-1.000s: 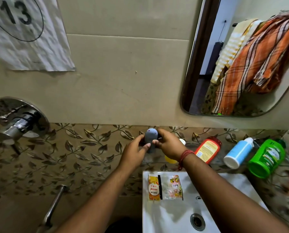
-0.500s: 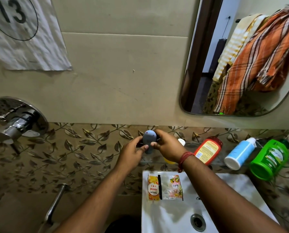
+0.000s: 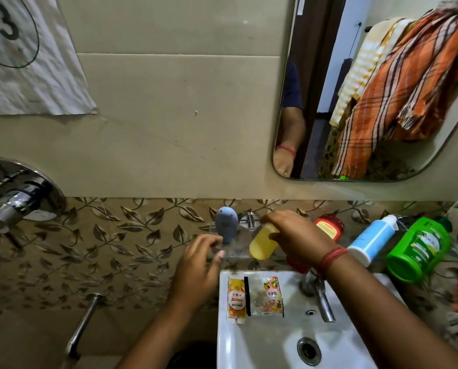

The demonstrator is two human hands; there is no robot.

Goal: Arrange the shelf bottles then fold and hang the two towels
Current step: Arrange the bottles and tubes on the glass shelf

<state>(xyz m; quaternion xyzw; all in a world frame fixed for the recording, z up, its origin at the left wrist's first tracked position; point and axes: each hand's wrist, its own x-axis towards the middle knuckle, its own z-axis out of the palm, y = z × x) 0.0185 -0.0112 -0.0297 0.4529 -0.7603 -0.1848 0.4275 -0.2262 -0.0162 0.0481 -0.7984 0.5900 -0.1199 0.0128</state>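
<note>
Now your right hand (image 3: 297, 238) has the yellow bottle (image 3: 262, 243) at the clear shelf (image 3: 233, 251) over the sink (image 3: 275, 350).

Your right fingers curl round the yellow bottle's upper part, and it hangs tilted, base toward you, just beside the grey bottle (image 3: 225, 223) standing on the shelf. Your left hand (image 3: 198, 265) hovers near the shelf edge, fingers loosely spread and holding nothing. Expect the yellow bottle to be light, stiff plastic with a smooth, possibly slick skin; grip the body mid-height rather than the cap, which your hand hides. The red bottle (image 3: 329, 227), blue-white bottle (image 3: 372, 239) and green bottle (image 3: 419, 249) lie tipped further right.
</note>
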